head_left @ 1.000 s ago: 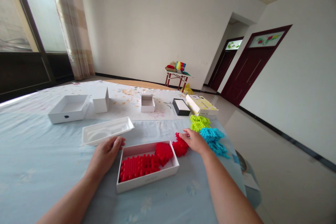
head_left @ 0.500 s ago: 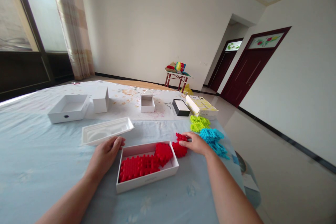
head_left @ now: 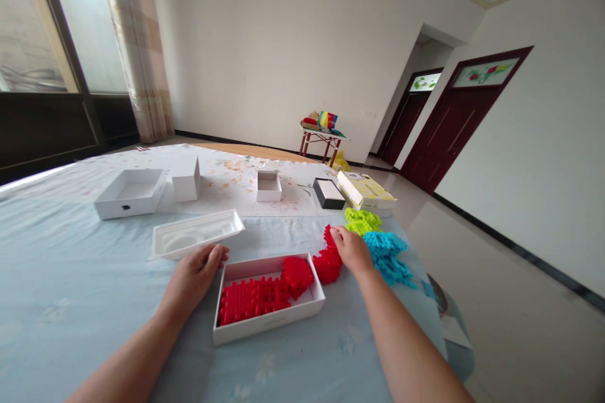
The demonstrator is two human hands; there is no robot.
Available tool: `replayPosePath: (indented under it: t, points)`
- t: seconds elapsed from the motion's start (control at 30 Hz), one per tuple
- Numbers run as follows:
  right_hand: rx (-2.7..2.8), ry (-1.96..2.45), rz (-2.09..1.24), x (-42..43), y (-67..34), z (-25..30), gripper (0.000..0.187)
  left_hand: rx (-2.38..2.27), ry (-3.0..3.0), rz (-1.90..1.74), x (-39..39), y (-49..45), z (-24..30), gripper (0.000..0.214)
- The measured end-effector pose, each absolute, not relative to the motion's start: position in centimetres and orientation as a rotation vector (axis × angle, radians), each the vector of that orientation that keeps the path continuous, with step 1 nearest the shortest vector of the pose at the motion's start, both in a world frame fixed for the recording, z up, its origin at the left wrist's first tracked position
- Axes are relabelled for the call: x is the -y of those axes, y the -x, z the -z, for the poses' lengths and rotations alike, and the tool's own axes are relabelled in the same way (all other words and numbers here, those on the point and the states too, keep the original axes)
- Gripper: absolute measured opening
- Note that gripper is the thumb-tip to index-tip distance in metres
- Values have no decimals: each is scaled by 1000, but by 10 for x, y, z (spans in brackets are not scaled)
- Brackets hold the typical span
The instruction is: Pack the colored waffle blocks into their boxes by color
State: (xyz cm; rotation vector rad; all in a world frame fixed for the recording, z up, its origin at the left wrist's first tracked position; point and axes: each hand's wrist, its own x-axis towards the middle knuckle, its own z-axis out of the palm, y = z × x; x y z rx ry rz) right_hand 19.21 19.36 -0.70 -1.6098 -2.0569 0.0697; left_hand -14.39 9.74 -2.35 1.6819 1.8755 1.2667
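Observation:
A white box point(head_left: 269, 329) stands in front of me with several red plastic building pieces point(head_left: 255, 299) lying in it. My left hand point(head_left: 201, 267) rests at the box's left back corner, fingers curled together with nothing visible in them. Beyond the right side of the box, my right hand point(head_left: 352, 249) pinches a red building piece point(head_left: 328, 234), which stands tilted upward. Below that piece, more red pieces point(head_left: 329, 266) lie in a small pile against the box; whether they touch the held one I cannot tell. Blue pieces point(head_left: 386, 252) and lime-green pieces point(head_left: 363, 220) lie heaped to the right.
A shallow white tray point(head_left: 198, 234) sits behind my left hand. Farther back stand a white open box point(head_left: 130, 194), an upright white box point(head_left: 186, 182), a small open box point(head_left: 269, 189), a black-edged box point(head_left: 329, 194) and a yellow-white box point(head_left: 367, 190). The table edge curves down the right.
My right hand has lifted and turned a red piece up and slightly away from me. My left hand stays beside the box. The view has shifted slightly.

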Motion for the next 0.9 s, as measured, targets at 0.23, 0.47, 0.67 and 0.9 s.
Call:
replayPosePath:
  t: [0.23,0.47,0.67,0.9]
  points:
    - [2041,1675,-54,-205,-192,17,28,-1856,-1653,-1285,-96,143,22,39]
    - [1977,1580,-259,-206,-200,21,29,-1831,-1628,-1276,-96,141,19,39]
    - [2100,1486,-195,-200,-192,15,41,-1827,-1637,-1289,-95,140,17,39]
    - [1973,1479,-299,-202,-190,28,45,-1850,-1656,-1269,-94,140,15,38]
